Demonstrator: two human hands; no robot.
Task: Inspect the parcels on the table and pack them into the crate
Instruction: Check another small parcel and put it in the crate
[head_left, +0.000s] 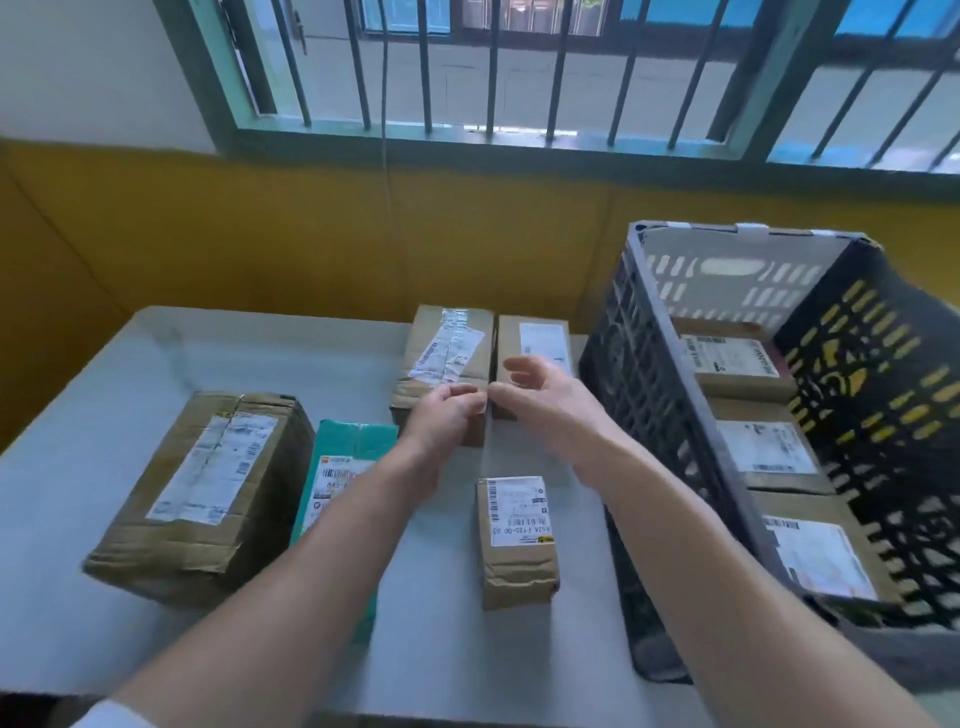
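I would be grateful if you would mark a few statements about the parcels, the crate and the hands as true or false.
1. The black crate holds three labelled parcels. True.
2. The teal parcel lies in the crate. False: it lies on the table, beside the large cardboard box.
3. The right hand has its fingers spread. True.
4. The left hand holds the small labelled box. False: it grips the taped box farther back; no hand touches the small one.
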